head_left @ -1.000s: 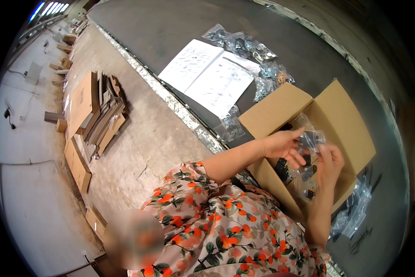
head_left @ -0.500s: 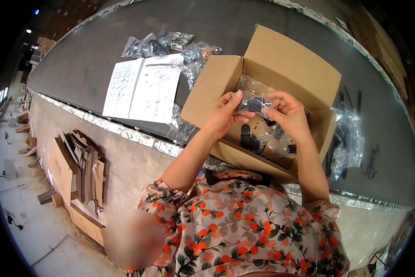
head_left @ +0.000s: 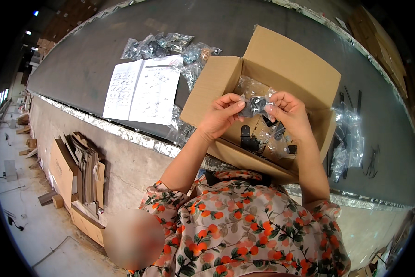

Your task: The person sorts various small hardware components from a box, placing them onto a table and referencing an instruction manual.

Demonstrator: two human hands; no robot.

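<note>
Between my two hands, over an open cardboard box (head_left: 290,55), is a small clear plastic bag of dark parts (head_left: 254,107). My left hand (head_left: 222,114) pinches its left end between thumb and fingers. At the other end my right hand (head_left: 288,113) grips it the same way. What the parts are is too small to tell. Inside the box, below my hands, lie a black metal bracket (head_left: 248,137) and another clear bag (head_left: 277,147) with dark pieces. More clear plastic (head_left: 253,85) rests near the box's far inner wall.
Left of the box an open instruction booklet (head_left: 143,90) lies on the dark table (head_left: 96,51), with several bags of hardware (head_left: 159,45) behind it. Bagged parts (head_left: 348,138) and thin black rods (head_left: 359,100) lie to the right. Flattened cardboard (head_left: 78,173) leans below the table's edge.
The bag is drawn in and bunched more tightly between my fingers. My left hand has turned slightly, and both hands stay over the box.
</note>
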